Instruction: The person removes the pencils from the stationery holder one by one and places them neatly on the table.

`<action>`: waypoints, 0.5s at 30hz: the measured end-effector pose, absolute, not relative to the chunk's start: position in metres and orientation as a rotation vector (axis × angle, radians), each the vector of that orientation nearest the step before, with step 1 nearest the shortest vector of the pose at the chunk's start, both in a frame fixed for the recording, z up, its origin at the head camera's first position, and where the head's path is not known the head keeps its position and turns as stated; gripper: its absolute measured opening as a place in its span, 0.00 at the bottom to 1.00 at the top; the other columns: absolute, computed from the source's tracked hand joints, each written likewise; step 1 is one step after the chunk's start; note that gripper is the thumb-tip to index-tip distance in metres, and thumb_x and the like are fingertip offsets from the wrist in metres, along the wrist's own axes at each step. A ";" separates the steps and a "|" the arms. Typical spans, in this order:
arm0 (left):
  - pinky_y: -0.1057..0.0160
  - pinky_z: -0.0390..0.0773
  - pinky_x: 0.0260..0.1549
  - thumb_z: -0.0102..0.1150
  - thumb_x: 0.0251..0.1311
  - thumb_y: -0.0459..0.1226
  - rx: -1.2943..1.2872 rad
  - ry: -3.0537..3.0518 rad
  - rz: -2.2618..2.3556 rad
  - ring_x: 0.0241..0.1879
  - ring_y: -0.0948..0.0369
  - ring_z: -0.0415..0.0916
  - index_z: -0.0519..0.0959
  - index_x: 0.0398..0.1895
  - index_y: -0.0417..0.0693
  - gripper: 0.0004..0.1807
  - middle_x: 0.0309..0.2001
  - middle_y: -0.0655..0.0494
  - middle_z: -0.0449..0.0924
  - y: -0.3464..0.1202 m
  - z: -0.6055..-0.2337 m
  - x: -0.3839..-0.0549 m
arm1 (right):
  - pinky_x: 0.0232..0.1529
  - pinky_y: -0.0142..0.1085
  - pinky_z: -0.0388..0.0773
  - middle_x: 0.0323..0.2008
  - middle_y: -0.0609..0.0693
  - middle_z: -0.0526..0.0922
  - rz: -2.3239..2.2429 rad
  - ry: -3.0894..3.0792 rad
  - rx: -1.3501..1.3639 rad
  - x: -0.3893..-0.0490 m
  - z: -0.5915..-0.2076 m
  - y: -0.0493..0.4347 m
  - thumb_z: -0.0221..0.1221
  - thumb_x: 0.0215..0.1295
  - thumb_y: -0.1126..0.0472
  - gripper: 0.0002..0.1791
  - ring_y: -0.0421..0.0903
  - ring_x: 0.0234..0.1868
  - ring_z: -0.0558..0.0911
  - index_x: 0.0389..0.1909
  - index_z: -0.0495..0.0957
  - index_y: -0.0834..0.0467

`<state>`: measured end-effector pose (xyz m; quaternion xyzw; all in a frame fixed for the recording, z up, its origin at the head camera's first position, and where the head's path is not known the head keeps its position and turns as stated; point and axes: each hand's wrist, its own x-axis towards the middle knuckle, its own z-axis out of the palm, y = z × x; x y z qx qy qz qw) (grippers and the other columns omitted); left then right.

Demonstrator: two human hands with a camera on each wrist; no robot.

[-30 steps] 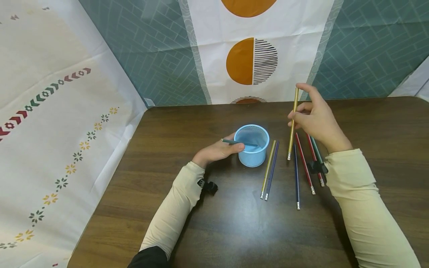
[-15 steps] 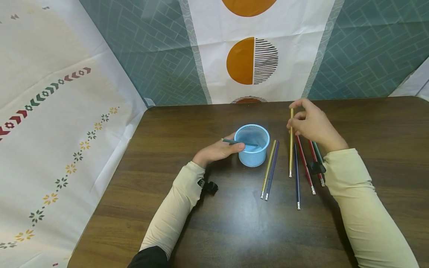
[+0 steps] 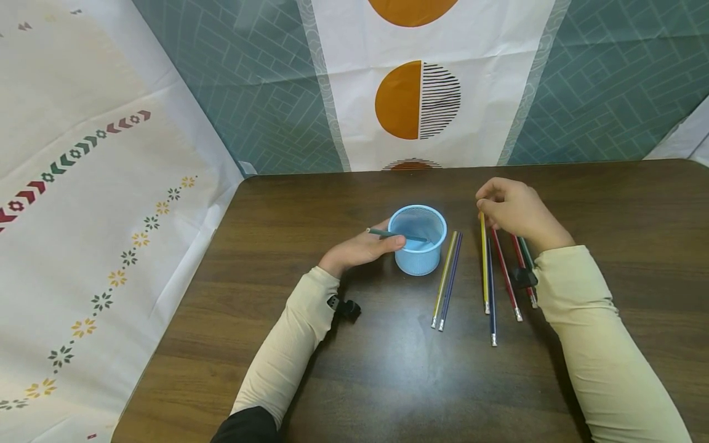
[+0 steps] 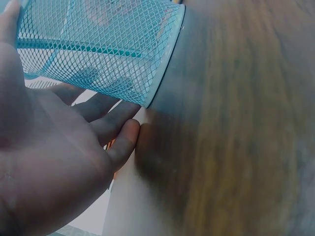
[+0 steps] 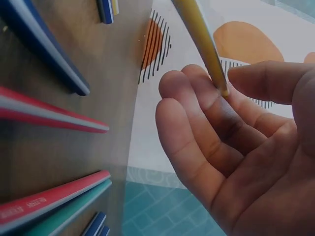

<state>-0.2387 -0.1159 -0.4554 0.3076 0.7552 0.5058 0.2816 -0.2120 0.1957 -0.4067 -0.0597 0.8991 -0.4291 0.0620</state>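
Observation:
My left hand (image 3: 360, 252) holds a light blue mesh pencil cup (image 3: 417, 263) on the table, thumb on its near side and fingers behind. A dark green pencil (image 3: 382, 233) leans inside the cup, one end over the rim. In the left wrist view the fingers lie against the mesh wall (image 4: 98, 59). My right hand (image 3: 515, 209) pinches the far end of a yellow pencil (image 3: 485, 264), whose eraser end points toward me beside a blue pencil (image 3: 492, 295). The right wrist view has the yellow pencil's end (image 5: 211, 64) between thumb and fingers.
Right of the cup lie another yellow pencil (image 3: 443, 283) and a purple-blue pencil (image 3: 451, 280), side by side. Under and beside the right hand lie a red pencil (image 3: 505, 277), another red pencil (image 3: 519, 249) and a green pencil (image 3: 526, 251). A patterned cloth (image 3: 443, 147) hangs behind the table.
My right hand has come down and toward me, bringing the yellow pencil from a raised position to beside the blue pencil. The left hand and cup have stayed in place.

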 end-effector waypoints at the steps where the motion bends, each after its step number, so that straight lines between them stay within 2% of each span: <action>1: 0.54 0.60 0.68 0.50 0.41 0.84 0.826 2.024 1.355 0.71 0.57 0.57 0.45 0.82 0.47 0.73 0.74 0.50 0.58 -0.116 -0.456 -0.239 | 0.31 0.42 0.81 0.36 0.59 0.81 -1.291 2.717 -0.186 -0.213 -0.408 0.196 0.51 0.77 0.62 0.13 0.57 0.32 0.81 0.55 0.73 0.66; 7: 0.54 0.60 0.68 0.50 0.43 0.83 0.834 2.018 1.361 0.71 0.58 0.57 0.46 0.81 0.47 0.71 0.74 0.51 0.59 -0.117 -0.456 -0.237 | 0.30 0.39 0.78 0.35 0.59 0.81 -1.236 2.726 -0.200 -0.214 -0.415 0.194 0.51 0.77 0.62 0.14 0.53 0.31 0.80 0.54 0.74 0.66; 12: 0.55 0.62 0.66 0.50 0.42 0.83 0.827 2.018 1.361 0.69 0.58 0.58 0.46 0.81 0.48 0.71 0.73 0.51 0.59 -0.116 -0.455 -0.237 | 0.31 0.40 0.76 0.34 0.58 0.80 -1.180 2.716 -0.216 -0.215 -0.418 0.187 0.51 0.77 0.60 0.14 0.51 0.30 0.79 0.55 0.75 0.64; 15: 0.56 0.62 0.66 0.51 0.43 0.82 0.851 2.016 1.373 0.68 0.58 0.60 0.49 0.80 0.46 0.70 0.72 0.51 0.62 -0.115 -0.454 -0.239 | 0.32 0.42 0.75 0.35 0.57 0.80 -1.134 2.718 -0.243 -0.217 -0.419 0.182 0.51 0.77 0.60 0.14 0.51 0.31 0.80 0.55 0.75 0.64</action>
